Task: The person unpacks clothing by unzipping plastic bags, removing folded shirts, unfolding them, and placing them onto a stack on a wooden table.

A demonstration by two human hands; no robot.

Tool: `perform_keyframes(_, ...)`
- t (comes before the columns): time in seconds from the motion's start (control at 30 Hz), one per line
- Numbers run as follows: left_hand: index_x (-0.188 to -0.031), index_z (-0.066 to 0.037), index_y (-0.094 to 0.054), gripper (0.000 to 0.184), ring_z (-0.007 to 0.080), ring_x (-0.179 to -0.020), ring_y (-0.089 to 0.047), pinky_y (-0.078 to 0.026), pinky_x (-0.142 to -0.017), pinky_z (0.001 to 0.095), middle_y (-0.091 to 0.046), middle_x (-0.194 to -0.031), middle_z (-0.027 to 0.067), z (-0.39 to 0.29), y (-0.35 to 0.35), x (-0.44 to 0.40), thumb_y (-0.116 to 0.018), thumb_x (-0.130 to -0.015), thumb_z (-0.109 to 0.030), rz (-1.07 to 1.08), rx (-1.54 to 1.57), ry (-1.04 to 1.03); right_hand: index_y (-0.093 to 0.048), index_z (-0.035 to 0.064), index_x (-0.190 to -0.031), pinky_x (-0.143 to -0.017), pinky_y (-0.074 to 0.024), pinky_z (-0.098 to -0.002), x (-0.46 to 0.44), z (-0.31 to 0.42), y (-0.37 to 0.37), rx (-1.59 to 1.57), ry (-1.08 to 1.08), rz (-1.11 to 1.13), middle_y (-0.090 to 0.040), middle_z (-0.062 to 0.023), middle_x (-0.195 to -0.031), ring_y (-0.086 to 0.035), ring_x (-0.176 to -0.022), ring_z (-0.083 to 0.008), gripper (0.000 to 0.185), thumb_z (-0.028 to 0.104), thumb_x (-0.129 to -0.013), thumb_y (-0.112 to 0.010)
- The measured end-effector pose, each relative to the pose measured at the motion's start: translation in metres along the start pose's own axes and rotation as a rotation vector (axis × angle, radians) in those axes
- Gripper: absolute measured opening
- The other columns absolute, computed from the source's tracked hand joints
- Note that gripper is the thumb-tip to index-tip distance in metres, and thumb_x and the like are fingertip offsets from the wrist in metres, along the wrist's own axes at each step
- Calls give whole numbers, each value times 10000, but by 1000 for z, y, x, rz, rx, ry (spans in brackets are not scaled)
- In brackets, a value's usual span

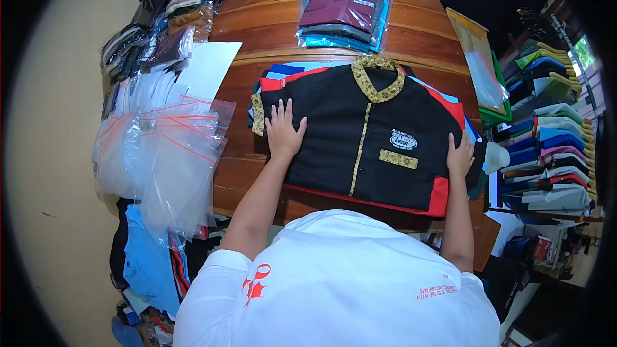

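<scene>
A black shirt [321, 128] with red side panels and a patterned gold collar, placket and pocket trim lies front up on the wooden table, on top of other garments. My left hand [284, 130] rests flat on its left part near the patterned cuff, fingers spread. At the shirt's right edge, by the red panel, my right hand [460, 154] lies with its fingers apart. Both palms press on cloth and neither hand grips anything. White lettering and an oval logo show on the chest between the hands.
Bagged folded clothes [340, 9] sit at the table's back. Clear plastic bags [173, 154] and more packed garments [189, 0] are piled on the left. A green tray [498, 112] stands beyond the right edge, near hanging shirts [553, 148]. Blue cloth [148, 257] lies lower left.
</scene>
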State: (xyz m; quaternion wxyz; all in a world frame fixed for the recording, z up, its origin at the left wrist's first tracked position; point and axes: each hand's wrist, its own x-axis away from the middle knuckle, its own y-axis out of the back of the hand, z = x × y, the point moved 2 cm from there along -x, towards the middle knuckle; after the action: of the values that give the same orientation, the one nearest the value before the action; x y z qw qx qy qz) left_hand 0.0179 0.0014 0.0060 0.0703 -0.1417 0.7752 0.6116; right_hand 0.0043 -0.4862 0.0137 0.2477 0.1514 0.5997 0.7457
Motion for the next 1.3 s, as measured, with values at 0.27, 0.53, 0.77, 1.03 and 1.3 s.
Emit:
perform_keyframes(0.27, -1419, -141, -358, 635, 350, -1344, -324, -264, -1068, 538, -360, -1457, 158, 1, -1, 1, -518, -873, -423, -13, 2, -15, -313, 183, -1450, -1087, -171, -611, 5, 3, -4, 101, 87, -180, -288, -114, -1509, -245, -1393, -338, 642, 520, -923, -454)
perform_keyframes(0.53, -1412, -134, -365, 631, 354, -1339, -326, -260, -1066, 541, -360, -1454, 164, 2, -3, 0, -519, -865, -408, -12, 24, -15, -337, 140, -1424, -1102, -102, -617, 52, 126, 12, -198, 695, -163, -211, -117, -1536, -133, -1434, -320, 677, 276, -832, -634)
perform_keyframes(0.77, -1415, -134, -359, 633, 352, -1342, -318, -251, -1074, 533, -357, -1455, 162, 3, -1, -1, -538, -859, -377, 2, 58, -6, -336, 151, -1430, -1103, -93, -605, 50, 244, -18, -184, 919, -159, -219, -90, -1537, -128, -1437, -296, 676, 447, -866, -563)
perform_keyframes(1.03, -1405, -152, -376, 641, 346, -1343, -319, -253, -1071, 531, -359, -1456, 149, 9, -6, -6, -556, -828, -364, 5, 98, -12, -353, 124, -1419, -1110, -98, -592, 9, 303, -42, -145, 892, -168, -270, -112, -1512, -192, -1416, -301, 662, 481, -887, -521)
perform_keyframes(1.3, -1400, -126, -378, 631, 341, -1343, -317, -242, -1086, 504, -357, -1462, 128, 10, -3, -10, -550, -827, -327, 41, 103, -11, -411, 67, -1376, -1131, -132, -534, -31, 345, -70, -153, 858, -212, -359, -136, -1461, -285, -1378, -301, 616, 436, -894, -520)
